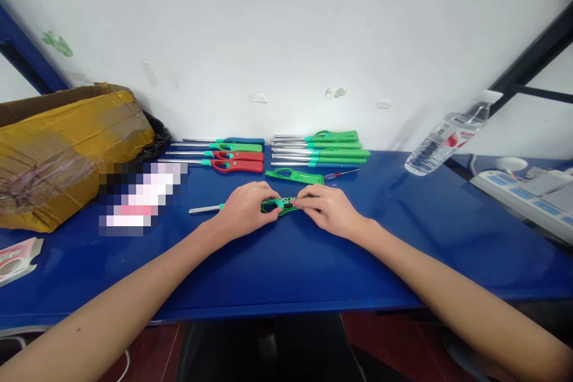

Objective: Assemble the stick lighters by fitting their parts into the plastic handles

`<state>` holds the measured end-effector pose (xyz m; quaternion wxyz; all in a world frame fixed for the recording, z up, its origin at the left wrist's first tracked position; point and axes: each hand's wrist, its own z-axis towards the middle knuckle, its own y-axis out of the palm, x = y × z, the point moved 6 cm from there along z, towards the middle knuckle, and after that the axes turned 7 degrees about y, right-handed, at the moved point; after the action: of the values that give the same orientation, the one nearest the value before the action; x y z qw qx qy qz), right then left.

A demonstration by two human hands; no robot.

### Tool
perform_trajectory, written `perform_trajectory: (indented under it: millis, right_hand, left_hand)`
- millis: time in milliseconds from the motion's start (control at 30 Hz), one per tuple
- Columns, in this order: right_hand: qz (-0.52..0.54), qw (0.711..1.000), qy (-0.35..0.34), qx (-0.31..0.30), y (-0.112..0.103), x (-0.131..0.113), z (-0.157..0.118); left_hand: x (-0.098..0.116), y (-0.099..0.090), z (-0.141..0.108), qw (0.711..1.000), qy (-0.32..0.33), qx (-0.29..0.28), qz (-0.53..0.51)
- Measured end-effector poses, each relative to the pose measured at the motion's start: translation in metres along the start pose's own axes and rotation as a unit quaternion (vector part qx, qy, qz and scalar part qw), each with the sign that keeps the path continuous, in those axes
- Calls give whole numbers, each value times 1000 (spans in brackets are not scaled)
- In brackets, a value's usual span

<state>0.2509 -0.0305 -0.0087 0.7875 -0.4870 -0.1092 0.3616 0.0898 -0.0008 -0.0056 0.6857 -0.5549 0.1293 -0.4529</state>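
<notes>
"Head view is all I have at this distance; which step do you judge we're on?"

"Work inside the opened lighter [278,203], I'd say. A green half shell [308,178] lies apart, just beyond my hands toward 12 o'clock, and my right hand [332,210] reaches in at the exposed parts [287,200]. Whether they're going in or coming out, I can't tell."

"And the grip?"

"My left hand [249,209] holds the lighter, thumb and fingers closed round its middle. My right fingers are drawn narrow at its 3 o'clock end; I can't tell whether they pinch a part or only press."

"Where does the lighter lie, then?"

"Between both hands, low over the blue table [286,277], its metal tube [204,210] pointing out past my left hand toward 9 o'clock. A screwdriver [333,176] rests near my right hand, at 12 o'clock from it."

"What does the next move call for?"

"A steady left hold, I think, and light right fingertips, so nothing small springs loose."
</notes>
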Motion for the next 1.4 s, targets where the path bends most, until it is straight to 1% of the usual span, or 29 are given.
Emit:
perform_trajectory:
  millis: [233, 433, 567, 767, 900, 1000, 1400]
  right_hand:
    - [20, 1000, 10, 7, -1, -1, 2]
    - [26, 1000, 9, -7, -1, -2, 3]
    - [32, 999, 14, -2, -1, -3, 2]
    - [0, 1000, 10, -5, 1, -6, 0]
    - [-17, 1000, -3, -3, 1, -9, -1]
    - [-21, 1000, -1, 0, 2, -9, -1]
    - [-34, 999, -3, 24, 4, -7, -1]
  left_hand:
    - [-1, 0, 0, 1000, -13, 4, -4]
    - [0, 1, 0, 1000, -15, 9, -3]
    - [1, 1, -1, 1000, -21, 8, 7]
    - [3, 2, -2, 999, -26, 9, 24]
    - [3, 2, -1, 999, -29, 11, 21]
    - [2, 2, -1, 999, -34, 9, 19]
    - [-6, 0, -1, 996, -74, 2, -55]
